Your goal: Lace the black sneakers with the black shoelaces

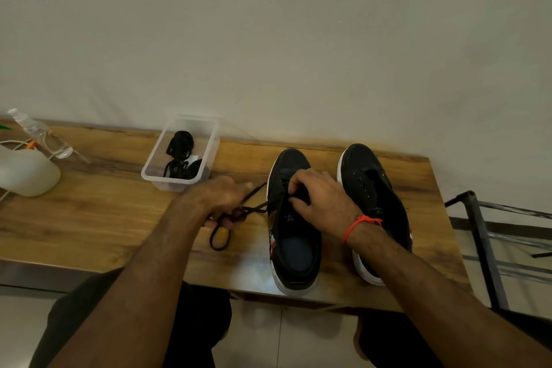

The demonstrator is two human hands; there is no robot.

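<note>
Two black sneakers are set side by side on the wooden table (89, 218), toes toward the wall. The left sneaker (294, 248) is being worked on; the right sneaker (370, 188) stands just beside it with its eyelets bare. A black shoelace (254, 209) is led from the left sneaker's eyelet area out to the left, where it is gripped by the curled fingers of the left hand (219, 197); a loop of it is laid on the table below that hand. The right hand (319, 197) is placed over the left sneaker's tongue, its fingers bent and pinching at the lacing area; what exactly is pinched cannot be told. A red thread (358, 225) is worn on the right wrist.

Behind the left hand, a clear plastic container (155, 170) is seen, open-topped, with further bundled black laces (180, 155) held inside it. A plastic bottle (33, 128) is lying at the far left edge.
</note>
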